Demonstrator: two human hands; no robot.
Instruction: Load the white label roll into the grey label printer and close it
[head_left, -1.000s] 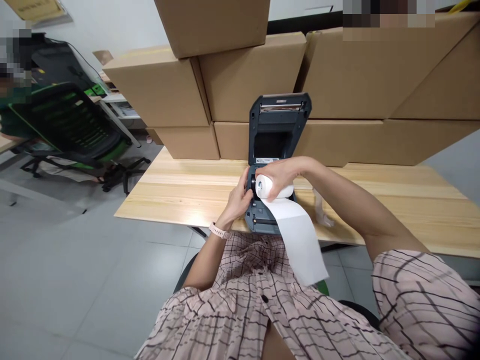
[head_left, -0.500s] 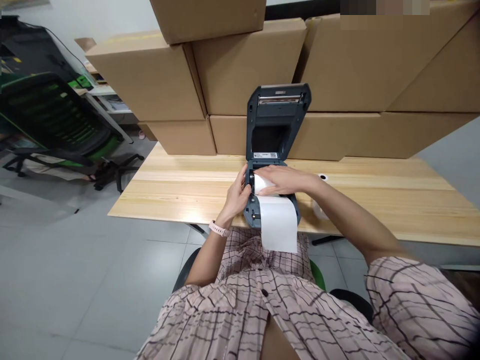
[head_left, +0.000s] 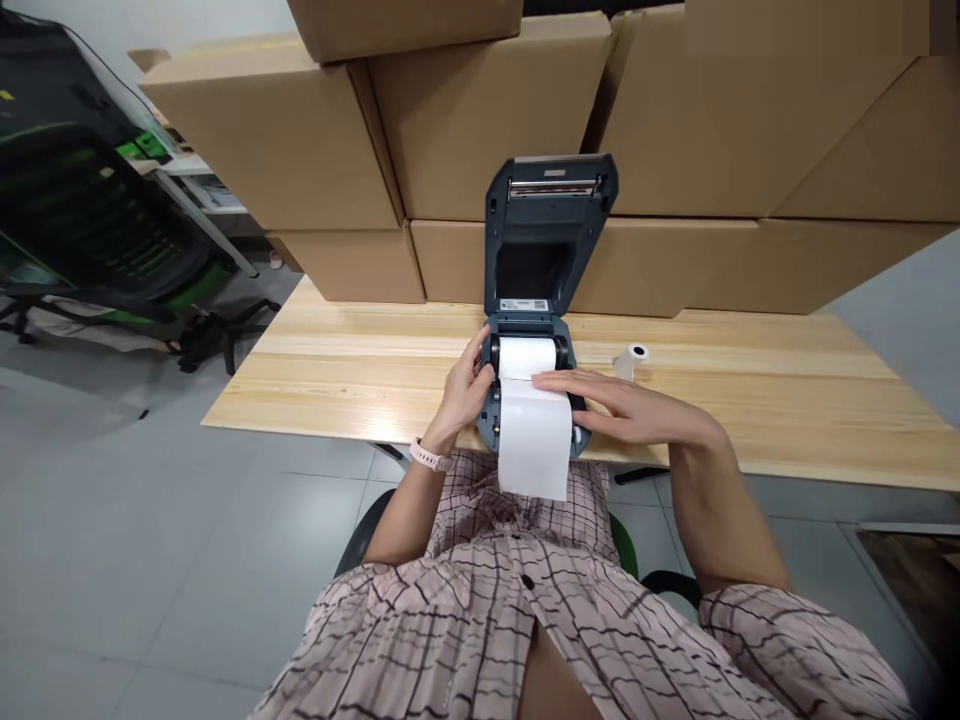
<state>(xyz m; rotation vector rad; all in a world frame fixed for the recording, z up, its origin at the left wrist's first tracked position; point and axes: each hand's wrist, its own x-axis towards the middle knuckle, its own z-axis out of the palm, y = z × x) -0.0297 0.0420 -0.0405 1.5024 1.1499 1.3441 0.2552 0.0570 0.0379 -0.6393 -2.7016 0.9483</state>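
A dark grey label printer (head_left: 551,230) stands on the table with its lid raised. Inside its bay sits a white paper roll (head_left: 528,358), held between black holders at both ends. From the roll a white paper strip (head_left: 534,450) runs over the printer's front and hangs past the table edge. My left hand (head_left: 463,390) grips the printer's left side, thumb and fingers against the casing. With its fingers stretched out, my right hand (head_left: 626,405) lies across the right part of the strip and the printer's right edge, just below the roll.
A small white roll (head_left: 637,353) with a dark core stands on the wooden table (head_left: 360,370), right of the printer. Stacked cardboard boxes (head_left: 487,100) line the table's back. An office chair (head_left: 97,210) is on the left.
My right hand has slid off the paper roll, down and to the right, onto the strip. The roll now shows fully. My left hand keeps its place on the printer; the view has shifted slightly.
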